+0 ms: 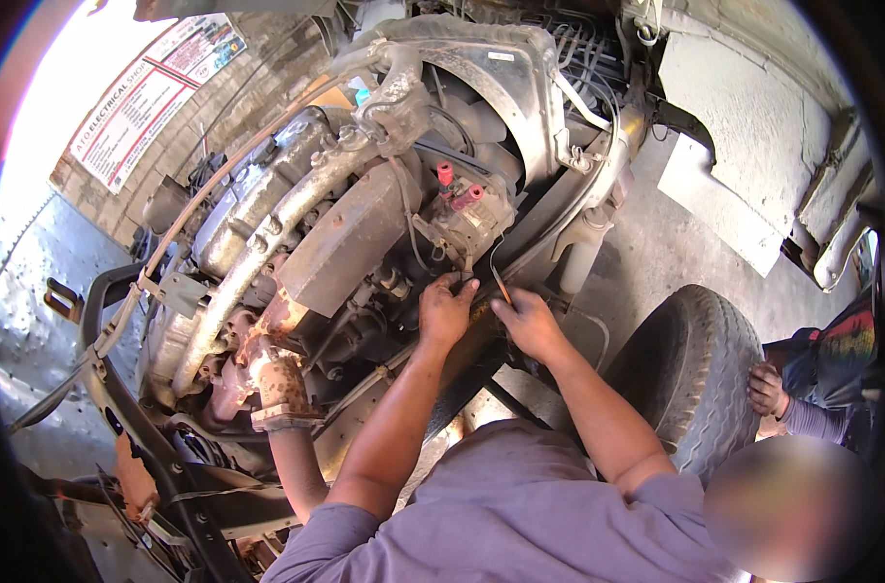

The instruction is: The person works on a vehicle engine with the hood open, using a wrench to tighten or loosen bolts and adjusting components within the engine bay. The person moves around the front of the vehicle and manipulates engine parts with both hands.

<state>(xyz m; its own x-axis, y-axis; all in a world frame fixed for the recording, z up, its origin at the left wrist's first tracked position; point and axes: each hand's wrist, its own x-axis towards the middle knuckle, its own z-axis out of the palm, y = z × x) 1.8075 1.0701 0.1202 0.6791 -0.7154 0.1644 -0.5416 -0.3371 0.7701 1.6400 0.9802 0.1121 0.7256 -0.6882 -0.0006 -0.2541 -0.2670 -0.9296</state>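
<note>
A metal compressor-like unit (469, 225) with red caps (446, 176) on its ports is mounted beside the engine. My left hand (445, 313) is closed at its lower edge, fingertips pinched at a small fitting or wire end that the fingers mostly hide. Just to the right, my right hand (530, 326) is closed around a thin orange piece (504, 291). From it a slim dark length curves up to the unit's side; whether this is a wire or a slender tool I cannot tell.
A large engine (258, 223) with pipes and a rusty exhaust elbow (282, 384) fills the left. The fan shroud (520, 78) stands behind the unit. At right is a tyre (700, 374), with another person's hand (768, 391) on it. A frame rail (462, 394) runs below my hands.
</note>
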